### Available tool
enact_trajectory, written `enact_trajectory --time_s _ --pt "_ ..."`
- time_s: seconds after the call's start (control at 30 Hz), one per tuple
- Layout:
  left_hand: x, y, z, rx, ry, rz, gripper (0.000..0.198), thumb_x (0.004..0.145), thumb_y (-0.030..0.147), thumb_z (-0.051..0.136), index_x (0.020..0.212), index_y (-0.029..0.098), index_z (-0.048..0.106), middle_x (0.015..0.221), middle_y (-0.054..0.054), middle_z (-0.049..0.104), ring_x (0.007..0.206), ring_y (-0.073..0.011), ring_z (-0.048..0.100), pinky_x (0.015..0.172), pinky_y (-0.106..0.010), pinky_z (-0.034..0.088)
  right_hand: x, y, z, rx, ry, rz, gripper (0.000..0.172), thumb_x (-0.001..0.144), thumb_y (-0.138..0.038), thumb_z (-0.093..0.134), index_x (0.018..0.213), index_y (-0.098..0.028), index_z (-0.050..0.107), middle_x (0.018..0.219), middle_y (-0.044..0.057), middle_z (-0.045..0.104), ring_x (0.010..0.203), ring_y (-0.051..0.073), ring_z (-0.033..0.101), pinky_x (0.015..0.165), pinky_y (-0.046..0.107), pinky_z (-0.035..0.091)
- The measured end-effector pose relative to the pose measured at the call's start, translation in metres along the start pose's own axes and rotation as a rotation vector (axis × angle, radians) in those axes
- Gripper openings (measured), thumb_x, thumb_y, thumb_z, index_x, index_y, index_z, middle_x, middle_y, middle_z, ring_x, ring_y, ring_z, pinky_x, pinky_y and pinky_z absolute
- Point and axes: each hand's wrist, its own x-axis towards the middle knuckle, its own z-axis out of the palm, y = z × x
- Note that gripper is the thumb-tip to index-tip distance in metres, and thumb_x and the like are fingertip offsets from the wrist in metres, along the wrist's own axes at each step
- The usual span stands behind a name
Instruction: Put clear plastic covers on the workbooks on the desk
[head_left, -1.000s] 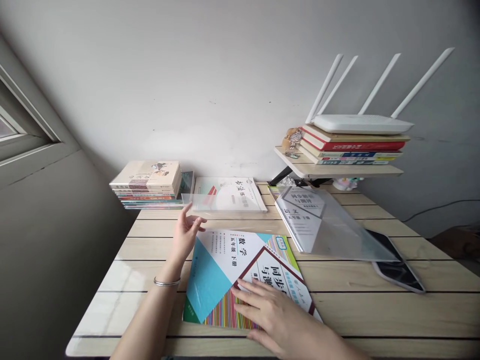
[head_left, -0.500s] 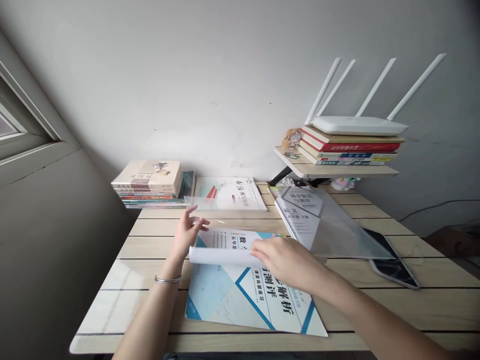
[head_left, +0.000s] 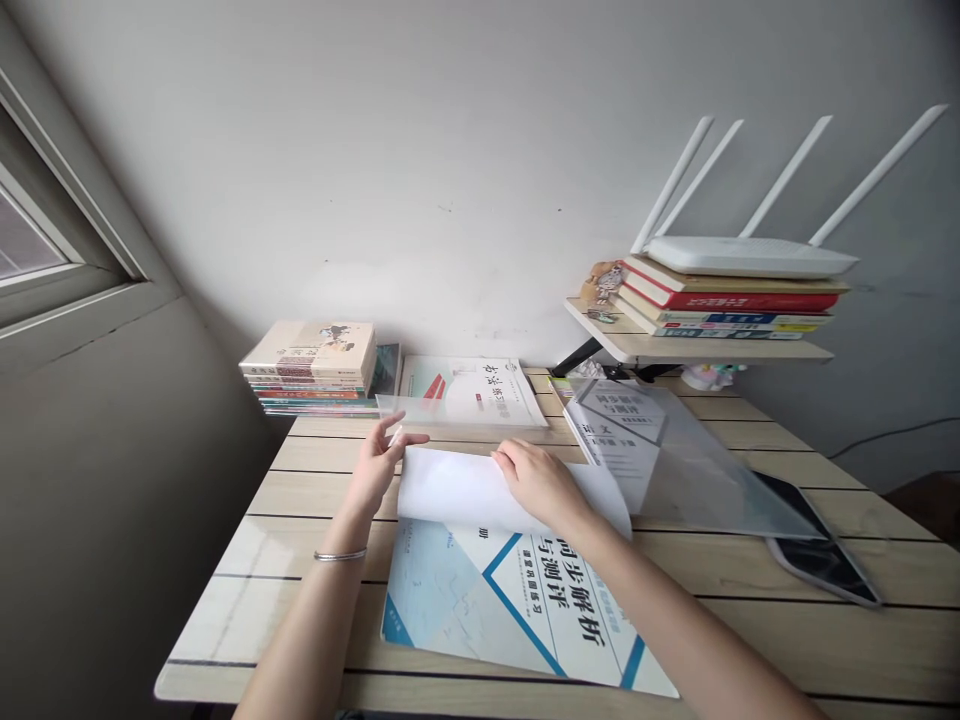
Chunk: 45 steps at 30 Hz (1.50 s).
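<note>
A blue and white workbook (head_left: pixel 465 600) lies at the table's front, its top part covered by a curled white sheet (head_left: pixel 450 490). My right hand (head_left: pixel 536 480) has its fingers closed on the upper edge of that sheet. Just left of the book's top corner is my left hand (head_left: pixel 379 460), with its fingers apart, near the edge of a clear plastic sheet (head_left: pixel 390 408). What it may touch there is hard to make out. Right of the book, another clear sheet (head_left: pixel 697 480) covers part of a grey and white workbook (head_left: pixel 611 425).
A phone (head_left: pixel 825 565) lies partly under the clear sheet on the right. Stacked books (head_left: pixel 311 350) and a flat booklet (head_left: pixel 480 390) are along the wall. A raised shelf (head_left: pixel 720 347) holds books and a white router (head_left: pixel 750 255). A window (head_left: pixel 30 240) is at left.
My right hand has moved up and away with the sheet's edge, so the narrow roll has opened into a wider white area covering more of the cover. The view has shifted slightly.
</note>
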Motion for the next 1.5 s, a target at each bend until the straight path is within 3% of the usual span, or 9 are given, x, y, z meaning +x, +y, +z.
enact_trajectory --time_s 0.13,0.33,0.6,0.73,0.87,1.03,1.2,1.37,1.5 --pt "-0.002 0.004 0.0 -0.039 -0.044 -0.014 0.059 0.073 0.041 0.07 0.122 0.015 0.05 0.081 -0.006 0.072 0.074 -0.0157 0.059 0.068 -0.027 0.043 0.004 0.004 0.011 -0.037 0.061 0.018 0.025 0.095 -0.024 0.039 0.079 -0.02 0.059 0.084 0.004 0.068 0.074 0.018 0.06 0.066 0.028 0.033" --pt "-0.004 0.001 0.007 0.046 -0.108 -0.049 0.061 0.068 0.039 0.074 0.121 0.017 0.053 0.063 0.006 0.054 0.056 -0.0093 0.048 0.053 -0.021 0.035 0.01 0.01 0.024 -0.036 0.204 -0.021 0.026 0.095 -0.025 0.039 0.078 -0.019 0.058 0.081 0.005 0.067 0.074 0.018 0.058 0.069 0.029 0.033" --pt "-0.002 -0.008 0.013 0.227 -0.034 0.057 0.065 0.071 0.041 0.071 0.128 0.017 0.052 0.053 0.011 0.029 0.047 -0.0074 0.028 0.046 -0.02 0.022 0.004 0.015 0.017 0.097 0.125 -0.048 0.025 0.094 -0.027 0.044 0.082 -0.02 0.064 0.083 0.002 0.071 0.08 0.017 0.063 0.074 0.029 0.036" --pt "-0.002 -0.009 0.014 0.239 -0.022 0.101 0.061 0.072 0.04 0.071 0.126 0.017 0.054 0.053 0.011 0.027 0.048 -0.0078 0.026 0.047 -0.02 0.022 -0.004 0.023 0.015 0.107 0.067 -0.049 0.024 0.094 -0.03 0.045 0.099 -0.02 0.067 0.102 0.006 0.071 0.096 0.019 0.062 0.083 0.032 0.039" --pt "-0.002 -0.013 0.014 0.205 -0.023 0.106 0.058 0.073 0.041 0.071 0.125 0.02 0.056 0.054 0.01 0.03 0.049 -0.0083 0.029 0.047 -0.02 0.024 -0.008 0.025 0.018 0.114 0.056 -0.085 0.035 0.097 -0.032 0.038 0.124 -0.022 0.057 0.129 0.01 0.06 0.115 0.023 0.054 0.092 0.038 0.037" --pt "-0.002 -0.014 0.014 0.184 -0.003 0.107 0.061 0.073 0.04 0.071 0.128 0.02 0.053 0.054 0.01 0.03 0.049 -0.0085 0.028 0.046 -0.02 0.023 -0.009 0.023 0.018 0.083 0.155 -0.041 0.033 0.095 -0.033 0.041 0.117 -0.019 0.061 0.112 0.011 0.064 0.106 0.024 0.055 0.089 0.038 0.037" --pt "-0.004 -0.011 0.015 0.183 -0.006 0.111 0.06 0.072 0.041 0.072 0.126 0.02 0.055 0.053 0.01 0.028 0.048 -0.0081 0.027 0.046 -0.02 0.023 -0.008 0.023 0.02 0.067 0.079 -0.055 0.035 0.097 -0.032 0.038 0.121 -0.021 0.059 0.101 0.009 0.063 0.098 0.023 0.055 0.081 0.036 0.037" --pt "-0.005 -0.01 0.015 0.176 -0.011 0.101 0.063 0.074 0.042 0.07 0.131 0.021 0.051 0.054 0.01 0.03 0.048 -0.0079 0.029 0.047 -0.02 0.024 -0.011 0.02 0.022 0.076 0.146 -0.096 0.037 0.098 -0.032 0.035 0.126 -0.022 0.057 0.099 0.008 0.063 0.097 0.021 0.054 0.083 0.035 0.034" --pt "-0.005 -0.008 0.014 0.159 -0.008 0.074 0.069 0.074 0.043 0.07 0.136 0.022 0.046 0.054 0.01 0.032 0.047 -0.0076 0.03 0.046 -0.019 0.024 -0.012 0.018 0.021 0.042 0.125 -0.139 0.041 0.098 -0.032 0.033 0.137 -0.026 0.047 0.099 0.007 0.063 0.094 0.02 0.053 0.081 0.034 0.034"
